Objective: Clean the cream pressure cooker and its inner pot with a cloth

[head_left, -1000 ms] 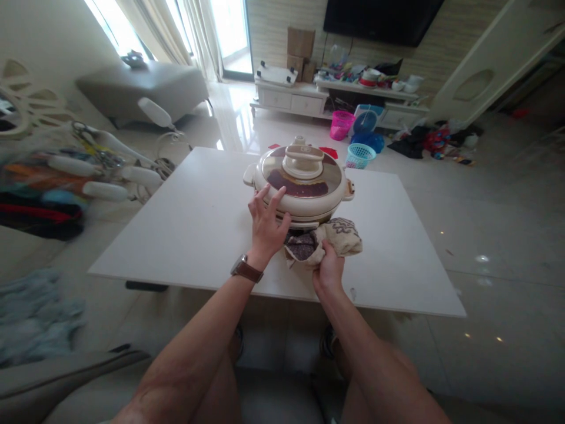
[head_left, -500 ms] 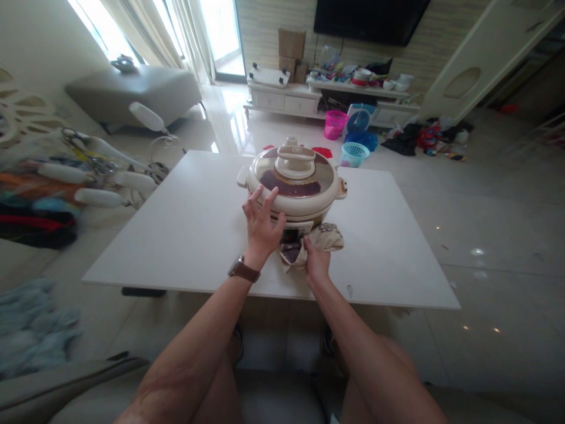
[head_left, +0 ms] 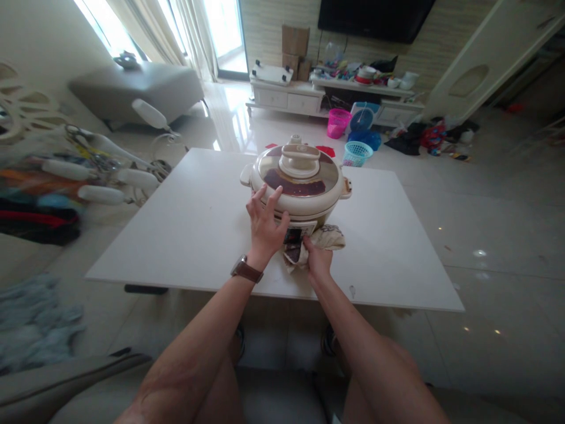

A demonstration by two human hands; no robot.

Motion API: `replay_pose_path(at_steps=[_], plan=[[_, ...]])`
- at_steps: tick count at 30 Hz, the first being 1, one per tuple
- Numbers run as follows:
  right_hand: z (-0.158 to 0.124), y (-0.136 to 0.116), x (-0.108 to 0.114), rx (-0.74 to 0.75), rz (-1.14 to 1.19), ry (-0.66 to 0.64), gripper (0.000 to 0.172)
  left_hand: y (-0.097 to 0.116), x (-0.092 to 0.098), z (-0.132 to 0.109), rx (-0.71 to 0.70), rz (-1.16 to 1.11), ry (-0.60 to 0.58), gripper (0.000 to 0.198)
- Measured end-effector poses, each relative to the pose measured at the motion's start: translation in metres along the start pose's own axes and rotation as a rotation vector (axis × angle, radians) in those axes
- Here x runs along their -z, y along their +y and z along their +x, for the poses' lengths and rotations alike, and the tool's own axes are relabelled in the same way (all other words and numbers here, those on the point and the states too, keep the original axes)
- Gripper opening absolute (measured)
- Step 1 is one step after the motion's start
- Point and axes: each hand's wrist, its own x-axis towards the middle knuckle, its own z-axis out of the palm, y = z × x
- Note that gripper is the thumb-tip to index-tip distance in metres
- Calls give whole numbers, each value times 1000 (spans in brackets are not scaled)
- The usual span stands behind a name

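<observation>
A cream-coloured electric cooker (head_left: 309, 203) with a glass-topped lid (head_left: 300, 168) stands on the white table (head_left: 185, 224). My left hand (head_left: 266, 221) rests against the front left of the lid rim with its fingers spread. On the cooker's front, below the rim, is a dark control panel (head_left: 293, 235). My right hand (head_left: 318, 260) is closed round a beige patterned cloth (head_left: 331, 237), pressed up to the front of the cooker beside that panel. Part of the cloth, with a dark patch, hangs down to the tabletop.
Beyond the table are a pink basket (head_left: 339, 123), a light blue basket (head_left: 356, 154) and a cluttered TV cabinet (head_left: 304, 101). White lamp arms (head_left: 106, 194) lie close to the table's left edge. Bags (head_left: 410, 138) are on the floor at right.
The whole view has shifted slightly, with the scene a little further right. My left hand stays on the lid rim; my right hand and cloth have barely moved against the cooker's front.
</observation>
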Motion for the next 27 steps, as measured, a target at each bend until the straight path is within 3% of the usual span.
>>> replay_pose_path(at_steps=[5,10,13,16,22,27], plan=[[-1,0,-1,13,-92,73,54,0,-1,0,2,-7,-1,61],[1,-3,0,-41,-23,61,59,0,0,-1,18,-18,-10,61],[13,-11,3,-134,57,122,42,0,0,-2,17,-31,-4,62],[37,-29,10,-130,101,227,35,0,0,-2,18,-51,-3,62],[80,-77,26,120,229,336,38,4,4,-4,48,-119,-25,64],[102,-102,14,41,198,299,35,17,-1,-24,160,-192,17,86]])
